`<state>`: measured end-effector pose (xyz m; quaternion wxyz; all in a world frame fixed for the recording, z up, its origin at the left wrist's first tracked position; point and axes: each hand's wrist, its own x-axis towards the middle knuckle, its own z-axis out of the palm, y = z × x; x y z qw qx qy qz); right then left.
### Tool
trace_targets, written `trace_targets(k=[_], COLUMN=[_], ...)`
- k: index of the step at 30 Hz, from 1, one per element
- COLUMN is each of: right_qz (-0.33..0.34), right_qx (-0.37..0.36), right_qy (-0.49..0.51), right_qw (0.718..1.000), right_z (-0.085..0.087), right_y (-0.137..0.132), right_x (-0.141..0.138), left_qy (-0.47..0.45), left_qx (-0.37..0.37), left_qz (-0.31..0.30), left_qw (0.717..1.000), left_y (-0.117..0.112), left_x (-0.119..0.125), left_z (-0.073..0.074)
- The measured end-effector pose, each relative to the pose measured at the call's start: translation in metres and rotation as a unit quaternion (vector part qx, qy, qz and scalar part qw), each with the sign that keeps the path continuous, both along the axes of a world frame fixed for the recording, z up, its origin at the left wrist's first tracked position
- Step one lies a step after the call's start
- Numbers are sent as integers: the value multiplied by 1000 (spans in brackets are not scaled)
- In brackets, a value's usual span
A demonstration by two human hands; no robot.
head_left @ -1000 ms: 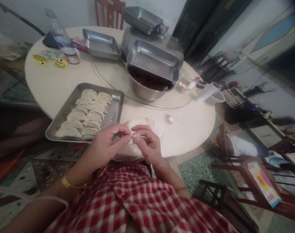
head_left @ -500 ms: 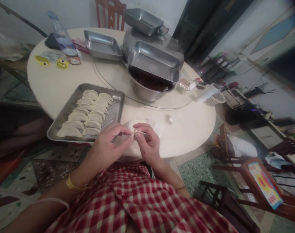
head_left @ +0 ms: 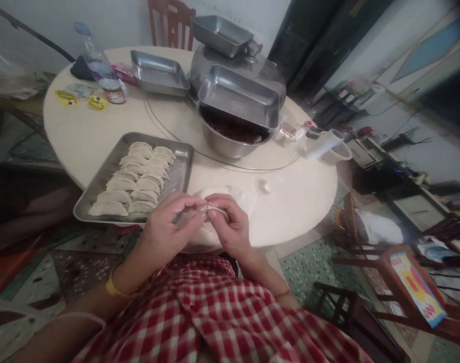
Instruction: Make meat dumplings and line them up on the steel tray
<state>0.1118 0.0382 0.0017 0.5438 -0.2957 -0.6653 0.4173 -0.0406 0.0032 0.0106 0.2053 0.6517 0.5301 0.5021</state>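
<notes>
Between my fingertips is a dumpling [head_left: 214,207], its pale edge pinched and mostly hidden by my fingers. My left hand [head_left: 172,219] is closed on its left end, thumb against forefinger. My right hand [head_left: 232,222] grips the right end the same way, and the two hands nearly touch. Under them, at the table's near edge, lies a pale round mass [head_left: 207,236] that I cannot make out clearly. To the left, a metal tray [head_left: 181,174] holds two rows of folded dumplings [head_left: 118,196], with bare metal along its right side.
Beyond my hands stands a metal bowl [head_left: 230,147] of dark filling, with a tray [head_left: 239,96] resting across it. A large lidded pan [head_left: 205,68] is behind. Another tray [head_left: 160,73], a plastic bottle [head_left: 97,63] and a jar [head_left: 115,95] stand at back left. A small white lump [head_left: 266,186] lies right.
My fingers have shifted slightly along the dumpling's edge, and the right forefinger now lies closer to the left hand. Both hands keep their hold; the trays and bowl stay put.
</notes>
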Motion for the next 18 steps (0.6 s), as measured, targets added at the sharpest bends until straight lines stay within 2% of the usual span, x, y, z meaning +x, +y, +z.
trace_targets(k=[8,12,18], right_qz=[-8,-14,-2], right_qx=[11,22,-47], right_qy=[-4,-21,19], right_qw=[1000,999,999], right_z=[-2,-1,-5], right_y=[2,4,5], right_x=[-2,-3,-3], left_qy=[13,10,8], left_qx=[63,49,-11], left_qz=[13,23,37], left_qw=[998,998,999], left_y=[2,3,-4], left_x=[1,3,-4], left_z=[4,5,-1])
